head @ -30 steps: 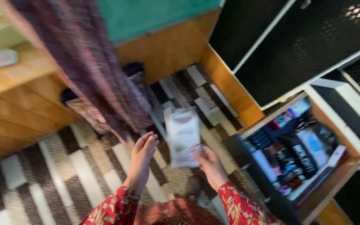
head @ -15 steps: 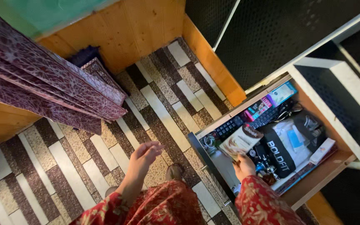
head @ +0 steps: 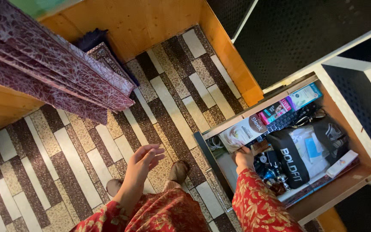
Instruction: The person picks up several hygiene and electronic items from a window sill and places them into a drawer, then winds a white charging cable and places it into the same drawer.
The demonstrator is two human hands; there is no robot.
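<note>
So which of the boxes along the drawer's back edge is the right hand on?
The right hand rests on the long white box with a brown end, the leftmost. The pink box and the teal and white box lie farther right, untouched.

Under me the floor (head: 86,141) is covered with long narrow tiles in cream, beige and dark brown, laid in diagonal rows. Ahead stands a low wall of light wooden panels (head: 151,21). A dark red patterned curtain (head: 44,68) hangs at my left. On my right rises a white cabinet frame (head: 357,107) with black perforated panels (head: 297,34).
</note>
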